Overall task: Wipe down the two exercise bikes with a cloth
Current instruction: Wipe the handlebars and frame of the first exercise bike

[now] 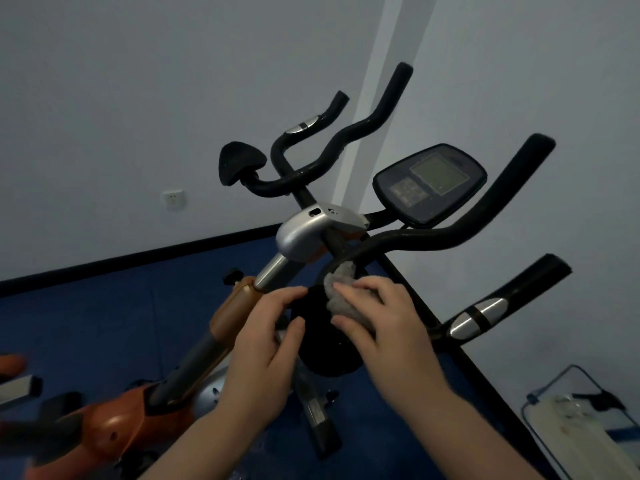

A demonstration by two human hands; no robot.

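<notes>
Nearest, low at right: a wire-framed rack point(568, 414) holding something pale, standing on blue floor point(86, 327) close against the right wall point(519, 81)

Both forearms reaching up from the bottom edge. Left hand point(266, 344) half curled, fingers and thumb clasping the left side of a black padded piece point(323, 351) at the centre of the near handlebar. Right hand point(384, 323) spread flat, pressing a crumpled grey cloth point(341, 292) against the top of that same pad, fingertips over the cloth's lower edge; cloth bunched between hand and bar, upper end poking out toward the bar's bend

Near exercise bike point(145, 407): orange body low at left, post slanting up and right to a silver clamp point(304, 233). Near handlebar point(485, 216) running with its long axis from the pad up toward the right, ends pointing at the upper right; a silver pulse sensor point(479, 315) on the lower right grip. Display console point(429, 183) tilted, screen facing up and left

Beyond it, second handlebar point(349, 129) of the far exercise bike, horns likewise pointing up and right, with a black pad point(239, 161) at its left end

Open floor only to the left of the post; right side hemmed in by the wall. Farthest: pale walls meeting in a corner, dark skirting point(121, 259), a wall socket point(174, 199) at left
</notes>
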